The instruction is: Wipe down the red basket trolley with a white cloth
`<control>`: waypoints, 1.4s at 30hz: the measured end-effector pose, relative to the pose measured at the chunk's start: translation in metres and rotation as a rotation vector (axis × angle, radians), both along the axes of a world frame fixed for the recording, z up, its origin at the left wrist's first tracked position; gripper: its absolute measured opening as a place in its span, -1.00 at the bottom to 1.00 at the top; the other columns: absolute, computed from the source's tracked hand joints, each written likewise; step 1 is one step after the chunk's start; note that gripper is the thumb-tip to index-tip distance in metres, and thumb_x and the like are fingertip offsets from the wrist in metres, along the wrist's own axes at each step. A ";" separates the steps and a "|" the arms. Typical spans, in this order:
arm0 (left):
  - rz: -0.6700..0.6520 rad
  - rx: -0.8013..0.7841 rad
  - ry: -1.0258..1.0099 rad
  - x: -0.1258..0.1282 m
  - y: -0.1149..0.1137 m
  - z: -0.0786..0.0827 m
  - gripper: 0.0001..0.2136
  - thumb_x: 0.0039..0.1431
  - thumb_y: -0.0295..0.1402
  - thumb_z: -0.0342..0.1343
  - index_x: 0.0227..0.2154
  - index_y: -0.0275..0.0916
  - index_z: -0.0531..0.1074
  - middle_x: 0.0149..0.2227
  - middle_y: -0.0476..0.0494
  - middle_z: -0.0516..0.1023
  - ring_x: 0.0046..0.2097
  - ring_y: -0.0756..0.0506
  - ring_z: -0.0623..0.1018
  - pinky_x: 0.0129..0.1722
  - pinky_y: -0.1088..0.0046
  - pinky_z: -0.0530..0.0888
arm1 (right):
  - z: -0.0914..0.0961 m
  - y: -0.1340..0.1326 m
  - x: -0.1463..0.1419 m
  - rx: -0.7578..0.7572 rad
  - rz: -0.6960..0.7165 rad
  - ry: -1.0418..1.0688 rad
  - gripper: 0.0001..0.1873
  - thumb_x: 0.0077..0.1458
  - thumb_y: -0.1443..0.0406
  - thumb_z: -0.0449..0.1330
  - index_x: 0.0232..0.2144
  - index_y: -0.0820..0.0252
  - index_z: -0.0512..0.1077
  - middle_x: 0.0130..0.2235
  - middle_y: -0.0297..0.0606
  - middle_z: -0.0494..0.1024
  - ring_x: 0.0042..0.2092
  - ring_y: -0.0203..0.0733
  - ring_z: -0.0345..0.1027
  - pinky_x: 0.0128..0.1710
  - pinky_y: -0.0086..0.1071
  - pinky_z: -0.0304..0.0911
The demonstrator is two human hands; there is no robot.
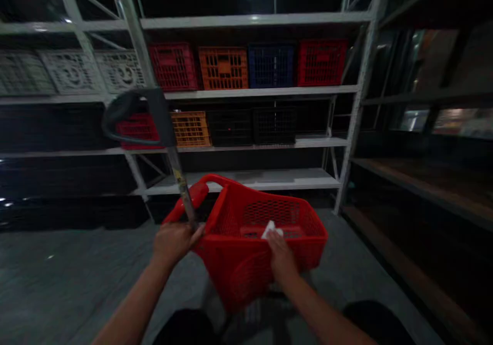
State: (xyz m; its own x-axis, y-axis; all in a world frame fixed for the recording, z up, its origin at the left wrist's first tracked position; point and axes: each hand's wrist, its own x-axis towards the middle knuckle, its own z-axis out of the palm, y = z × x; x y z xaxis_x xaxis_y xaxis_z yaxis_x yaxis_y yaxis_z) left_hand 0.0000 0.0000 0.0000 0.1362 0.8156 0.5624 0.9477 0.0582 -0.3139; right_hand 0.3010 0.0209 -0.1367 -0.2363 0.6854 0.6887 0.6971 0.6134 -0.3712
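While the left hand point(174, 243) wraps around a long pole point(180, 186), the right hand point(282, 259) reaches into a red basket point(246, 268).

Fully closed, the left hand appears to hold the basket by this pole, probably its pull handle, with a black grip point(133, 110) at the top end. The right hand's fingers sit against a white scrap point(270, 230) inside the basket, though whether they pinch it is impossible to tell. Just past the basket lies a grey floor point(77, 278), and farther off, metal shelving point(370, 98) keeps red, orange and blue crates point(223, 68) side by side, which looks like orderly storage.
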 end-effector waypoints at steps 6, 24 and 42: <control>-0.005 -0.002 0.024 0.006 -0.005 0.006 -0.41 0.13 0.01 -0.32 -0.63 -0.26 0.48 -0.54 -0.23 0.54 -0.42 -0.19 0.51 -0.42 0.36 0.25 | 0.064 -0.015 -0.145 0.071 0.301 -0.027 -0.39 -0.04 0.50 -0.03 0.13 0.43 0.12 0.15 -0.06 0.20 0.20 -0.18 -0.02 0.18 -0.25 0.00; -0.130 -0.062 -0.031 -0.011 0.023 0.006 -0.46 0.10 0.03 -0.24 -0.66 -0.26 0.42 -0.56 -0.25 0.51 -0.42 -0.21 0.47 -0.32 0.28 0.26 | -0.054 0.029 0.179 0.085 -0.269 -0.044 -0.35 -0.07 0.57 -0.19 0.08 0.19 0.23 0.09 -0.14 0.31 0.15 -0.18 0.10 0.12 -0.04 0.03; -0.501 -0.324 -1.145 0.145 -0.082 -0.099 -0.46 -0.11 -0.19 0.16 -0.02 -0.21 0.25 -0.05 -0.19 0.44 -0.04 -0.16 0.45 -0.04 0.29 0.39 | 0.042 -0.086 0.011 -0.573 0.471 0.351 -0.59 0.02 0.41 -0.03 -0.03 0.10 0.24 -0.04 -0.27 0.40 -0.02 -0.22 0.26 -0.02 -0.34 0.13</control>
